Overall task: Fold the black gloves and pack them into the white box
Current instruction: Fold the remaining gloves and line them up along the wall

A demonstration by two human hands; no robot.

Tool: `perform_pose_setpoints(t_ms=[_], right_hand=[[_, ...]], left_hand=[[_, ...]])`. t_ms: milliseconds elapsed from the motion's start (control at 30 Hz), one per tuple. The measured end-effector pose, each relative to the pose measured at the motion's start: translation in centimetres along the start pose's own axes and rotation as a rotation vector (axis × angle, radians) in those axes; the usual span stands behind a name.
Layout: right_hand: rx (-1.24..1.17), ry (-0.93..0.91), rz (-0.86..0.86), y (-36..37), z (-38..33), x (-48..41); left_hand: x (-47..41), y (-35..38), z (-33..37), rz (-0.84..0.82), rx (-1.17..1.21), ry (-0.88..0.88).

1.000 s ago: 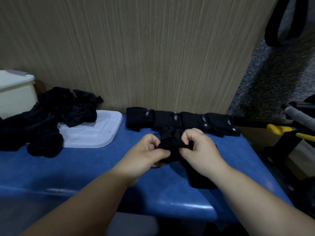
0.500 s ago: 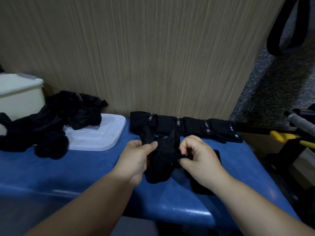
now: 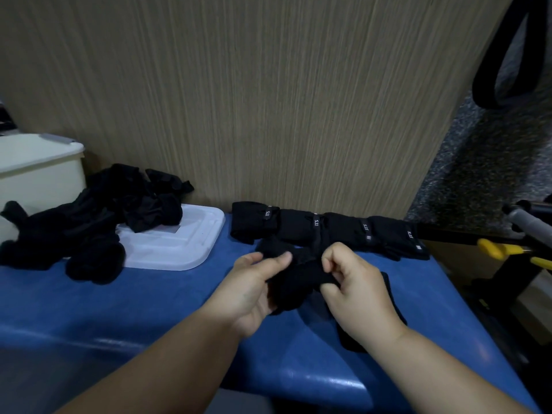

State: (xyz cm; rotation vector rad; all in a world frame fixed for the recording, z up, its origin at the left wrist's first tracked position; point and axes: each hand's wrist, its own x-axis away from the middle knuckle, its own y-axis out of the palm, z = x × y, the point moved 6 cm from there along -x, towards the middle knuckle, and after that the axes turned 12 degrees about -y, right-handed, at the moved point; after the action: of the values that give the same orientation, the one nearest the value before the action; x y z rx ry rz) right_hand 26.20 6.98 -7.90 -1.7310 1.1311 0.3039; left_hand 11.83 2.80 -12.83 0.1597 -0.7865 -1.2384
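Head view, left to right: white box (image 3: 38,174) is sitting at the far left of the blue table (image 3: 119,309). Pile of loose gloves (image 3: 89,231) is lying just beside the box, partly spilling onto a white lid (image 3: 179,249) lying flat by the wood panel (image 3: 268,100). Left hand (image 3: 254,291) is pinching one black glove (image 3: 295,286) between thumb and fingers, fingers curled onto the cloth. Right hand (image 3: 352,289) is gripping the same glove's other side, fingers bent tight on it. Glove is bunching between both hands, just above the table. Second glove (image 3: 349,339) is lying flat under the right wrist. Row of folded gloves (image 3: 328,231) is lining up behind the hands, touching each other. Yellow handle (image 3: 495,249) is showing off the table at far right.
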Motion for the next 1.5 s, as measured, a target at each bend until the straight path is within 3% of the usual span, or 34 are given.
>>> perform_pose_setpoints(t_ms=[200,300,400,500,633,800,967,1200,1333,1500], right_hand=[[-0.155,0.025,-0.078,0.8,-0.2,-0.2],[-0.504,0.221,-0.138,1.5,0.5,0.0],[-0.898,0.469,-0.041,1.8,1.5,0.2],[-0.987,0.637,0.027,2.1,2.5,0.4],[-0.951,0.687,0.134,2.0,3.6,0.5],[-0.881,0.605,0.211,1.4,3.9,0.2],[-0.748,0.553,0.183,1.1,4.1,0.0],[-0.599,0.537,0.145,1.0,4.8,0.1],[-0.481,0.535,0.101,0.9,5.1,0.1],[-0.253,0.49,0.007,0.2,4.5,0.0]], left_hand=[[-0.3,-0.8,0.5,0.083,0.089,0.084],[-0.1,-0.9,1.1,0.088,0.132,0.122],[0.1,-0.5,1.3,0.019,0.112,0.13],[0.6,0.7,1.0,-0.117,0.053,0.114],[1.1,2.0,0.2,-0.225,-0.065,0.083],[0.8,2.2,-0.4,-0.205,-0.068,0.022],[-0.2,0.8,0.0,-0.04,0.035,0.056],[0.4,1.7,-0.1,-0.16,0.132,-0.033],[0.7,2.2,-0.4,-0.24,0.04,-0.07],[-0.2,1.3,-0.7,-0.075,-0.061,0.029]])
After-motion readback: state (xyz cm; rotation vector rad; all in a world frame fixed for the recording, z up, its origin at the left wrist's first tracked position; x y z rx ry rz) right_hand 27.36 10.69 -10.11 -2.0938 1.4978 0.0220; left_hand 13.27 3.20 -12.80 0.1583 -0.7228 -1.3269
